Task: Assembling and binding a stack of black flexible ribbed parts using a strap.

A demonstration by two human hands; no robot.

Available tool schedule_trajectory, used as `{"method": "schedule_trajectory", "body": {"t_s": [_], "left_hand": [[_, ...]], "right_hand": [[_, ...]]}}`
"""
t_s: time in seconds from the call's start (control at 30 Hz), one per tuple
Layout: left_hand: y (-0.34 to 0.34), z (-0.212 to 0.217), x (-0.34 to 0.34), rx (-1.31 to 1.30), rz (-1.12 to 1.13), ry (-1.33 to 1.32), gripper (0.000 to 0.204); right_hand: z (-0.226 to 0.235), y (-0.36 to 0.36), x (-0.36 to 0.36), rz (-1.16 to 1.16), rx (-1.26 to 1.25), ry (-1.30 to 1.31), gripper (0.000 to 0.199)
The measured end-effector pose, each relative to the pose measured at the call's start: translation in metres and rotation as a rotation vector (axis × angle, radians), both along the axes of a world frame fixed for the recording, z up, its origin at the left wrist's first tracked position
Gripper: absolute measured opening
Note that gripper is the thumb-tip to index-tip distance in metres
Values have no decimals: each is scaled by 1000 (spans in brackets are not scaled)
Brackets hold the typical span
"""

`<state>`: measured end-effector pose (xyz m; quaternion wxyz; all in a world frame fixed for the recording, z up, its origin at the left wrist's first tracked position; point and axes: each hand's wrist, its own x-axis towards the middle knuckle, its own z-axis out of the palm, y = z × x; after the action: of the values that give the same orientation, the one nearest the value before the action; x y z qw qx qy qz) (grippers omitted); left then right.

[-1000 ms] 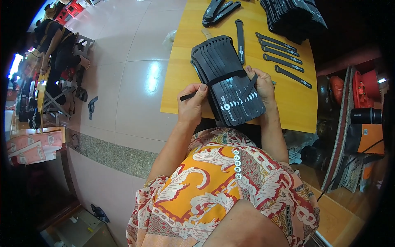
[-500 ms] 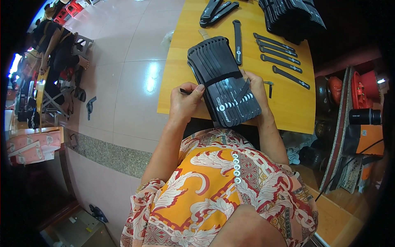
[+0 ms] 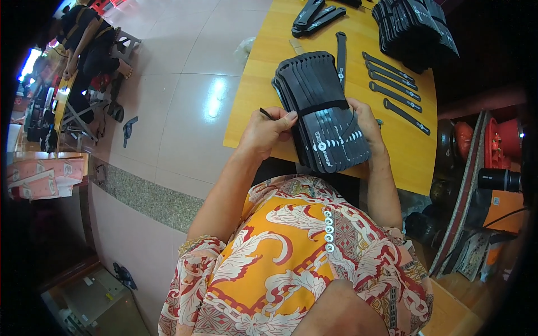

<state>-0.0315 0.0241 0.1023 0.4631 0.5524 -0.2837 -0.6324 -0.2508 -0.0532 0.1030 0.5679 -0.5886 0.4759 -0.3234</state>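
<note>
A thick bundle of flat black straps (image 3: 311, 78) with rounded ends and white print is held tilted over the near edge of the table. Around its middle runs a narrow black band (image 3: 323, 107). My left hand (image 3: 263, 134) is closed at the bundle's left side, its thumb at the band, and a narrow black strip (image 3: 265, 114) sticks out between its fingers. Whether that strip is the band's end is hidden. My right hand (image 3: 366, 124) grips the bundle's right side, fingers partly behind it. A single black strap (image 3: 341, 56) lies just beyond the bundle.
On the yellow table (image 3: 252, 95), several loose straps (image 3: 394, 96) lie in a row to the right. A large strap stack (image 3: 412, 31) stands at the far right, and a smaller group (image 3: 315, 19) at the far edge. Another person (image 3: 87, 45) sits at far left.
The bundle, both hands and the table appear farther right in the picture as the view shifts. My grip on the bundle looks the same, and the band remains around it.
</note>
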Motion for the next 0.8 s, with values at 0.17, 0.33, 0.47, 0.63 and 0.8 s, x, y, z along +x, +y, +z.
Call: {"method": "schedule_trajectory", "body": {"t_s": [0.17, 0.33, 0.47, 0.63, 0.8], "left_hand": [[5, -2, -13, -124, 22, -134, 25], [5, -13, -22, -106, 112, 126, 17], [6, -20, -30, -213, 203, 364, 12], [2, -12, -26, -424, 247, 406, 10], [-11, 5, -8, -619, 110, 248, 7]], "right_hand": [[-8, -4, -7, 62, 176, -177, 20], [-12, -2, -13, 80, 273, -301, 28], [-17, 4, -13, 46, 224, -447, 35], [5, 11, -4, 35, 24, -536, 46], [12, -1, 4, 65, -37, -615, 61]]}}
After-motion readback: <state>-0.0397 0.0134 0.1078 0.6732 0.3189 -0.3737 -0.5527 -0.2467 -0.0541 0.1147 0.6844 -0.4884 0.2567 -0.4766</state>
